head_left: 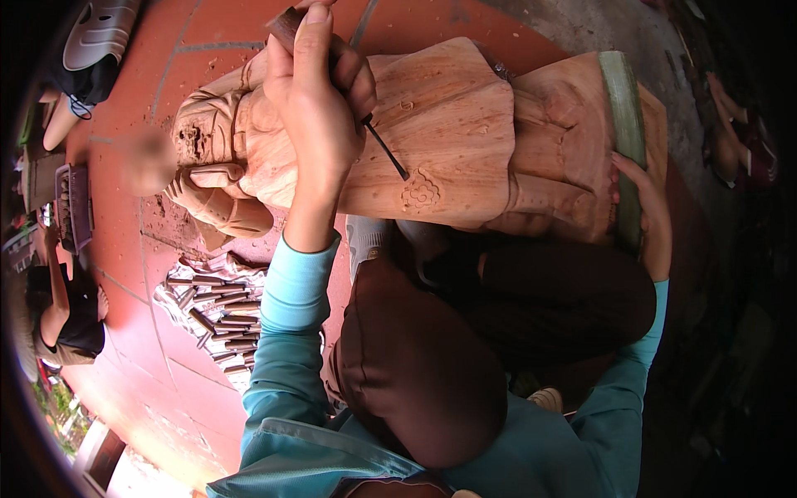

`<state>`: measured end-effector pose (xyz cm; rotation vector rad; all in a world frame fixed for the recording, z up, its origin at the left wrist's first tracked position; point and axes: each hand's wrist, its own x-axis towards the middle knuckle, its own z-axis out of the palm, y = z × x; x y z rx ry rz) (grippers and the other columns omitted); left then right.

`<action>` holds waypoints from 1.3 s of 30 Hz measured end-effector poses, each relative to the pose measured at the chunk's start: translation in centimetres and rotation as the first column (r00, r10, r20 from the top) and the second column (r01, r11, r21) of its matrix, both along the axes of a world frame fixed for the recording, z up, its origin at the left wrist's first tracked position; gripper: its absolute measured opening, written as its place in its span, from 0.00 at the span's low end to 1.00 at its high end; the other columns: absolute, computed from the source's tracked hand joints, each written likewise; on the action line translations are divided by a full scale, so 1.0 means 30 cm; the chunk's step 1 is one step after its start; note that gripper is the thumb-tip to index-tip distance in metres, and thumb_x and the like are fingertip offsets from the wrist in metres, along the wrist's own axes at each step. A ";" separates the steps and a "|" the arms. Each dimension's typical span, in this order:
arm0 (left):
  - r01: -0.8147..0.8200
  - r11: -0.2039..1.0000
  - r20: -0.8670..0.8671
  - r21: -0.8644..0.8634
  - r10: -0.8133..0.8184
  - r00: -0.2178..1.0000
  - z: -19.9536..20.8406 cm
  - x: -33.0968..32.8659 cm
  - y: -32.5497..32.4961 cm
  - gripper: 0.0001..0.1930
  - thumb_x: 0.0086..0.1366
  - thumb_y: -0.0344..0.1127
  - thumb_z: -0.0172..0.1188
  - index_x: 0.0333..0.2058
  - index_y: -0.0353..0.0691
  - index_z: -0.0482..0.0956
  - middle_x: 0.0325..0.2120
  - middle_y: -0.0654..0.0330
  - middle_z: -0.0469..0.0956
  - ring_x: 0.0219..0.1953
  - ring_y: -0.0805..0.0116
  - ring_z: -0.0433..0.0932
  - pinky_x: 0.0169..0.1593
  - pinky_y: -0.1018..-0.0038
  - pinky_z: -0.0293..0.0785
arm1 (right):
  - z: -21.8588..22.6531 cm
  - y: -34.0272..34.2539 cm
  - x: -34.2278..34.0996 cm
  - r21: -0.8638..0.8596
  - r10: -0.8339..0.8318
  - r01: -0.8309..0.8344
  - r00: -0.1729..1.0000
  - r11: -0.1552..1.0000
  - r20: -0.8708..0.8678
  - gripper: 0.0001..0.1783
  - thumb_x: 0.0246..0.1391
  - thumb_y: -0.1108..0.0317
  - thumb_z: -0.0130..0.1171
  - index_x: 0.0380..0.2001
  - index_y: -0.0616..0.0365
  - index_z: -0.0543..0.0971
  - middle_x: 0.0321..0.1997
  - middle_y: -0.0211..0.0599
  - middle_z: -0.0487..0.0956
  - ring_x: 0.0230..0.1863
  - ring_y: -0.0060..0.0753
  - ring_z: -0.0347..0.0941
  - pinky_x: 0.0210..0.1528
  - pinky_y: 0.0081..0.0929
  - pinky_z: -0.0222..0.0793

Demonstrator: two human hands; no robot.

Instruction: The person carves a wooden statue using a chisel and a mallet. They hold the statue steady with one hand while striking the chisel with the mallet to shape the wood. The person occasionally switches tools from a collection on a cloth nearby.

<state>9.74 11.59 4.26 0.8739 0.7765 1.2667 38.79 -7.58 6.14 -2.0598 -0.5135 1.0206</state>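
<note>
A carved wooden figure [448,133] in a long robe lies on its back across the upper middle, its head to the left. My left hand [320,104] is closed around the brown handle of a carving gouge [384,148]. The gouge's thin dark shaft slants down to the right. Its tip is beside a cloud-shaped outline [421,191] cut into the robe. At the figure's foot end, my right hand [654,203] is wrapped around a long greenish wooden bar [621,95]. Fingertips show past the bar's left side; part of the grip is hidden.
Left of my knees, a striped cloth [187,274] bears several dark-handled carving tools [241,321]. Wood chips dot the red tiled floor [224,25]. Other people's limbs [58,303] show at the left and far right. A purple crate [73,207] and grey plastic seat [100,33] stand left.
</note>
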 end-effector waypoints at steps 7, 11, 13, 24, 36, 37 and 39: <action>-0.007 0.997 -0.024 0.077 0.009 1.000 -0.017 0.016 -0.001 0.17 0.68 0.40 0.44 0.49 0.36 0.70 0.10 0.72 0.47 0.10 0.83 0.45 0.12 0.82 0.39 | -0.001 0.009 0.007 -0.018 0.022 -0.021 0.999 1.000 0.033 0.17 0.48 0.63 0.62 0.37 0.60 0.71 0.21 0.34 0.69 0.15 0.24 0.65 0.16 0.20 0.60; -0.028 0.999 -0.068 0.046 0.031 0.997 -0.018 0.031 -0.003 0.17 0.68 0.41 0.45 0.48 0.36 0.70 0.11 0.72 0.47 0.10 0.83 0.45 0.13 0.82 0.40 | -0.009 0.015 0.005 0.003 0.030 -0.031 0.997 1.000 0.072 0.17 0.48 0.63 0.62 0.37 0.61 0.71 0.20 0.34 0.69 0.15 0.25 0.65 0.16 0.21 0.60; -0.081 0.990 -0.091 -0.117 0.071 0.993 0.011 0.032 -0.006 0.12 0.66 0.41 0.49 0.44 0.42 0.71 0.09 0.73 0.51 0.08 0.82 0.47 0.12 0.82 0.44 | -0.007 0.012 0.003 -0.013 0.016 -0.015 0.997 1.000 0.071 0.17 0.48 0.62 0.62 0.37 0.61 0.71 0.20 0.34 0.69 0.15 0.25 0.65 0.16 0.21 0.60; -0.126 0.974 -0.109 -0.188 0.107 0.988 0.003 0.024 -0.002 0.12 0.65 0.44 0.51 0.42 0.44 0.71 0.09 0.73 0.54 0.08 0.81 0.49 0.11 0.82 0.45 | 0.012 0.017 -0.011 -0.012 0.013 -0.013 0.998 1.000 0.063 0.17 0.48 0.62 0.63 0.37 0.59 0.71 0.20 0.34 0.69 0.15 0.25 0.65 0.16 0.21 0.61; -0.095 0.994 0.071 -0.053 0.098 0.993 -0.025 -0.048 0.001 0.16 0.68 0.44 0.46 0.44 0.39 0.73 0.11 0.72 0.47 0.10 0.83 0.43 0.13 0.83 0.39 | -0.001 0.002 0.013 -0.003 0.006 -0.006 0.999 1.000 -0.033 0.16 0.48 0.64 0.62 0.36 0.60 0.70 0.21 0.34 0.69 0.15 0.25 0.65 0.15 0.21 0.59; -0.104 0.993 0.044 -0.054 0.106 0.993 -0.025 -0.042 0.002 0.16 0.68 0.44 0.46 0.44 0.39 0.73 0.11 0.72 0.47 0.10 0.83 0.43 0.13 0.83 0.39 | -0.003 0.003 0.011 0.008 -0.001 0.002 1.000 1.000 -0.030 0.16 0.48 0.64 0.62 0.36 0.60 0.70 0.21 0.34 0.69 0.15 0.25 0.65 0.15 0.21 0.59; -0.130 0.990 0.035 -0.059 0.132 0.991 -0.030 -0.037 0.000 0.14 0.67 0.42 0.48 0.43 0.39 0.73 0.11 0.72 0.48 0.10 0.83 0.43 0.13 0.82 0.39 | -0.006 0.005 0.006 0.010 -0.009 0.009 1.000 1.000 -0.027 0.16 0.49 0.64 0.62 0.36 0.60 0.70 0.21 0.34 0.69 0.15 0.25 0.65 0.15 0.21 0.59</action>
